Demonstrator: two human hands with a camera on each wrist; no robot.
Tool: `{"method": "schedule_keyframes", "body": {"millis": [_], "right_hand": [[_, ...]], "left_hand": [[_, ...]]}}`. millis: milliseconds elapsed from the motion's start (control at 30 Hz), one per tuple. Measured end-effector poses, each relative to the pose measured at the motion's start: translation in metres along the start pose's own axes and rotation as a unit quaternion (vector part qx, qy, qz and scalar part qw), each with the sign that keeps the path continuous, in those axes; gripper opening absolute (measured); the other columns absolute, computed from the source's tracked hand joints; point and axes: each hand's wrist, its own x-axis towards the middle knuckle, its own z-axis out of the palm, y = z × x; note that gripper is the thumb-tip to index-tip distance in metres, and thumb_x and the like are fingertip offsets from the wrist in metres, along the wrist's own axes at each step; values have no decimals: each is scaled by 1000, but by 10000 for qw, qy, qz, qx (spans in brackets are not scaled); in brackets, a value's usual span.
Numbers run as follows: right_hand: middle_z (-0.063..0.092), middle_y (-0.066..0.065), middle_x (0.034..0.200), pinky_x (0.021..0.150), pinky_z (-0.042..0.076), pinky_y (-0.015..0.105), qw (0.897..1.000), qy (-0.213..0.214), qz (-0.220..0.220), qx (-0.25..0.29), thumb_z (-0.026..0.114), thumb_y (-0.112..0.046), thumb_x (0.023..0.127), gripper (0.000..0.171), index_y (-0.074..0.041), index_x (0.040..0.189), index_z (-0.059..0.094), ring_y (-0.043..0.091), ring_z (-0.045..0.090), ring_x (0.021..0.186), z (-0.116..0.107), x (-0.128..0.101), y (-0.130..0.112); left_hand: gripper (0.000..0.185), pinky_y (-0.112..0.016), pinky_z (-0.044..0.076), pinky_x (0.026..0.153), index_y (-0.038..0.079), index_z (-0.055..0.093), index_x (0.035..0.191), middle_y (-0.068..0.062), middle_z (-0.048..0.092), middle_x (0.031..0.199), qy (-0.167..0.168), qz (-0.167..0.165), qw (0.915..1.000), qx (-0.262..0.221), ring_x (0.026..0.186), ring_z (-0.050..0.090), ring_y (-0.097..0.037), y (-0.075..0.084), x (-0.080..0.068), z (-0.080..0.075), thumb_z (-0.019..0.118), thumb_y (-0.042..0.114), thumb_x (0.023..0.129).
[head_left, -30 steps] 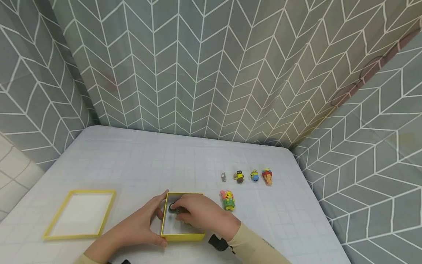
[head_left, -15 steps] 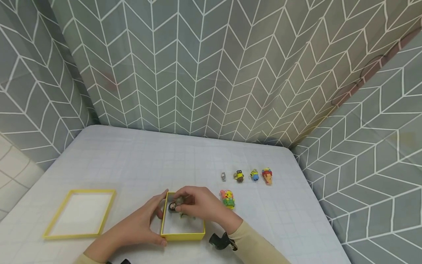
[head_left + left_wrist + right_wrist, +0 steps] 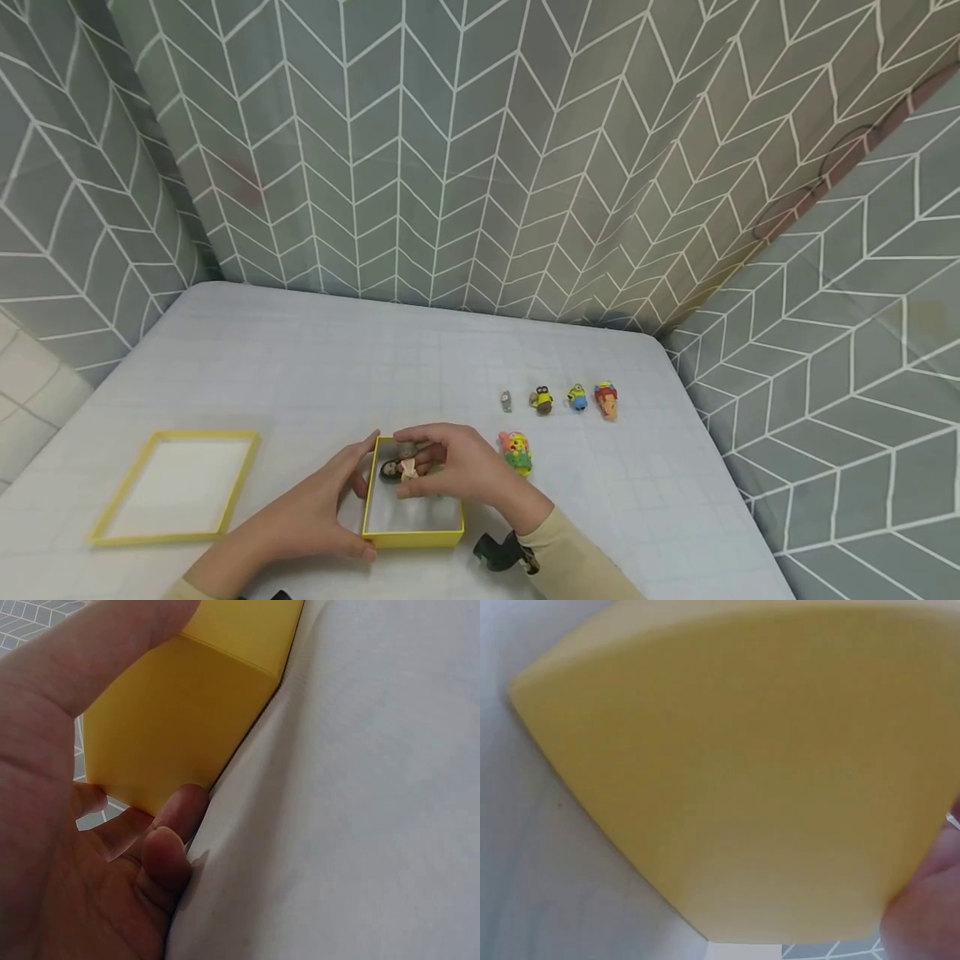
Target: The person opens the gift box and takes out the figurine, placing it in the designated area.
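Over yellow box (image 3: 413,535), right hand (image 3: 468,467) pinches figurine (image 3: 396,470).

- Grey curtain walls (image 3: 465,167) with a white chevron pattern enclose three sides.
- A pale grid-lined cloth covers the surface (image 3: 315,367).
- Soft, even light throughout.

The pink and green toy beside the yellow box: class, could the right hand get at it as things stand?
Probably yes. The toy lies in the open just right of the right hand, though that hand already holds a small doll.
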Motion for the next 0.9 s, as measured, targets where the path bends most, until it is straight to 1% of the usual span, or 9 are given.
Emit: {"method": "schedule_keyframes", "body": {"millis": [67,233,367,467,567,633,733,833,900], "right_hand": [[61,-11,125,81,53,27,10000,-18,-14,9,85,-20,79,61,-17,135,61,3,65,94,-1,0,1],[61,-10,126,80,53,25,9999,26,-5,118,82,-17,83,62,-16,139,57,3,65,97,-1,-1,3],[62,-8,125,80,52,23,9996,87,-58,266,81,-15,83,60,-15,138,57,3,65,99,0,-1,3],[66,-6,118,81,52,24,9992,176,-188,298,79,-16,85,55,-18,136,59,5,66,99,1,-1,2],[70,-4,110,82,52,24,9987,201,-288,365,77,-16,86,56,-24,138,56,5,67,97,3,-1,2],[71,-4,107,82,52,24,9986,178,-368,331,75,-17,88,59,-25,142,53,5,67,96,5,0,2],[72,-5,108,82,52,23,9988,130,-422,226,73,-19,89,64,-28,147,45,3,67,95,7,0,2],[71,-10,108,81,51,22,9992,140,-378,72,73,-21,90,63,-26,146,44,2,67,95,8,1,2],[71,-11,109,80,51,22,9994,134,-311,63,73,-23,90,62,-26,145,44,1,67,94,8,1,1]], "left_hand": [[134,-24,40,69,14,16,159,9,51,104,-24,-11,10000,-32,83,50,-9,0,0,-1,90,59,56],[134,-24,40,65,16,16,159,9,51,103,-40,-41,10000,-60,76,49,-8,-2,0,0,90,58,56],[134,-24,40,65,18,15,160,9,51,103,-52,-82,9999,-65,76,48,-7,-2,0,0,90,58,56],[134,-24,40,65,18,15,160,8,51,104,-59,-101,9999,-75,77,49,-8,-2,0,-1,90,58,56],[134,-24,41,64,18,15,160,8,52,104,-66,-123,9999,-83,76,49,-9,-1,1,-1,90,58,56],[134,-24,41,63,18,15,160,8,52,103,-78,-144,9998,-69,75,48,-9,-1,1,-2,90,58,56],[134,-24,41,63,19,14,160,7,52,103,-107,-162,9998,-83,74,48,-9,-1,1,-2,90,57,56],[134,-24,42,62,18,14,160,7,52,103,-120,-142,9998,-115,74,48,-10,-1,1,-1,90,57,57],[134,-24,42,62,18,14,160,7,52,103,-121,-118,9998,-136,73,48,-10,-1,1,0,91,56,57]]}}
